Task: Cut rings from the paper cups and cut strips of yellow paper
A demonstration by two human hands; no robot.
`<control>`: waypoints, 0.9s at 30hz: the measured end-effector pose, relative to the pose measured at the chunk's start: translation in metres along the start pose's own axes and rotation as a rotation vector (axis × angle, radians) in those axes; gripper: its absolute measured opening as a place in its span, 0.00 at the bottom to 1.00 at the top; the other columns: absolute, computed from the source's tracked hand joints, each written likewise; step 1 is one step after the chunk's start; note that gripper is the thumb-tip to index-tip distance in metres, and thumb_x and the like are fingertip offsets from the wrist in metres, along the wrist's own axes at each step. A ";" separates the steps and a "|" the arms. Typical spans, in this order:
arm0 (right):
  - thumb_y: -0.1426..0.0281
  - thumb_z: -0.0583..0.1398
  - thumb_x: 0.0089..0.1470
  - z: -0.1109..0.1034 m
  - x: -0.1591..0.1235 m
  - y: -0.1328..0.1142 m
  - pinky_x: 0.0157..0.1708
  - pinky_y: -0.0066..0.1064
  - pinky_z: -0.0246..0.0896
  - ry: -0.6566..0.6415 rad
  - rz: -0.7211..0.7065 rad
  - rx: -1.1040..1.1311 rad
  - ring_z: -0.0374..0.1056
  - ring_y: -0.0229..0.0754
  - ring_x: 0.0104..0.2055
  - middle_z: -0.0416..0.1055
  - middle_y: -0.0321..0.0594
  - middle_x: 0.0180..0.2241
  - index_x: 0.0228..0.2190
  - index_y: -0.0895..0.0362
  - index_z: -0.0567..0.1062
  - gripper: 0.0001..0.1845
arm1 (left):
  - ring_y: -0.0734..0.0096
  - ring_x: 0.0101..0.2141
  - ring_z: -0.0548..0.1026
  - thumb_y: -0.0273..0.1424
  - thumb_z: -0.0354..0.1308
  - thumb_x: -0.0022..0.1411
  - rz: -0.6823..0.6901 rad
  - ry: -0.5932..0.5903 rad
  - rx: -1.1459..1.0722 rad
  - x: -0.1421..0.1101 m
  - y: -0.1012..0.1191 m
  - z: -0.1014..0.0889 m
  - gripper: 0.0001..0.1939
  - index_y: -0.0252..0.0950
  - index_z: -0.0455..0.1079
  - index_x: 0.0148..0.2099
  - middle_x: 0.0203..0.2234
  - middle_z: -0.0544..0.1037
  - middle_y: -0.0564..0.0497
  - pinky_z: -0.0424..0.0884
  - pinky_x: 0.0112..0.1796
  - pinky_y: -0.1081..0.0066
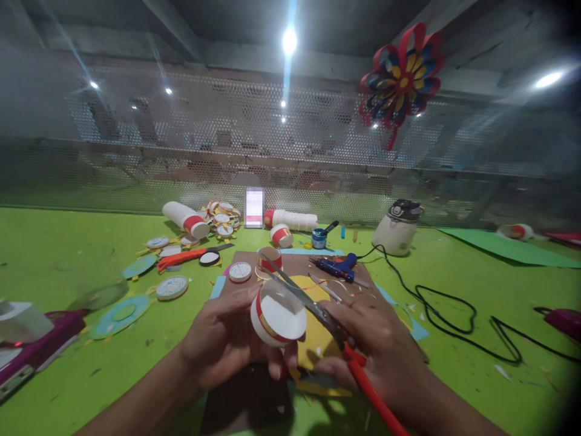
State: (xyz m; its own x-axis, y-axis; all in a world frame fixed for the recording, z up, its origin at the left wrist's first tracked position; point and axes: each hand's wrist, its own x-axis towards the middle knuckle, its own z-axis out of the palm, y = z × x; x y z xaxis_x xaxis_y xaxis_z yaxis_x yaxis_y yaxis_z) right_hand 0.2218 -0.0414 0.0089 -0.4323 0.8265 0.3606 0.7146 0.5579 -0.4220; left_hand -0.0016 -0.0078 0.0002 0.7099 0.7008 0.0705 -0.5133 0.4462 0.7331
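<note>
In the head view, my left hand (231, 336) is holding a short white paper cup (278, 315) with red-and-gold banding, its pale inside tilting toward me. My right hand (372, 339) is gripping red-handled scissors (324, 318), their blades parting over the cup's far rim. Beyond my grip, a blue glue gun (338, 266) is lying.

Before you, a bright green tabletop (149, 375) carries a brown board (372, 290) near the middle, a dark-lidded jar (396, 230) far right, and a purple power strip (43, 345) at the left.
</note>
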 end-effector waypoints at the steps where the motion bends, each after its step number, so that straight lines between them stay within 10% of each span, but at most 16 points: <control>1: 0.58 0.64 0.49 0.000 0.000 0.000 0.38 0.45 0.68 -0.005 0.005 -0.002 0.70 0.54 0.45 0.75 0.47 0.44 0.47 0.53 0.72 0.24 | 0.58 0.28 0.79 0.38 0.51 0.60 -0.001 -0.005 -0.003 0.000 0.000 0.000 0.19 0.27 0.74 0.40 0.30 0.80 0.36 0.72 0.24 0.71; 20: 0.57 0.62 0.51 0.002 0.002 0.005 0.33 0.41 0.68 0.017 -0.022 0.020 0.72 0.50 0.33 0.77 0.44 0.33 0.42 0.54 0.75 0.19 | 0.58 0.26 0.79 0.41 0.52 0.60 -0.026 -0.032 -0.060 0.001 0.001 -0.003 0.23 0.24 0.75 0.40 0.26 0.79 0.37 0.72 0.22 0.72; 27: 0.57 0.59 0.53 0.005 0.014 0.029 0.39 0.41 0.68 0.158 0.109 -0.024 0.73 0.50 0.39 0.78 0.41 0.38 0.41 0.50 0.77 0.16 | 0.58 0.30 0.78 0.36 0.54 0.60 0.079 0.142 -0.012 -0.001 0.003 0.002 0.16 0.29 0.75 0.43 0.32 0.80 0.38 0.73 0.26 0.68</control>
State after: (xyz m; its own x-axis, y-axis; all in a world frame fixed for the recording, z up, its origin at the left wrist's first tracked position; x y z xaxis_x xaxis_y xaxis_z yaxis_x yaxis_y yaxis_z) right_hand 0.2336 -0.0135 -0.0027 -0.2612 0.8585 0.4413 0.7658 0.4626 -0.4467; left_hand -0.0028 -0.0077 0.0039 0.5921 0.8053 0.0305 -0.5710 0.3926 0.7210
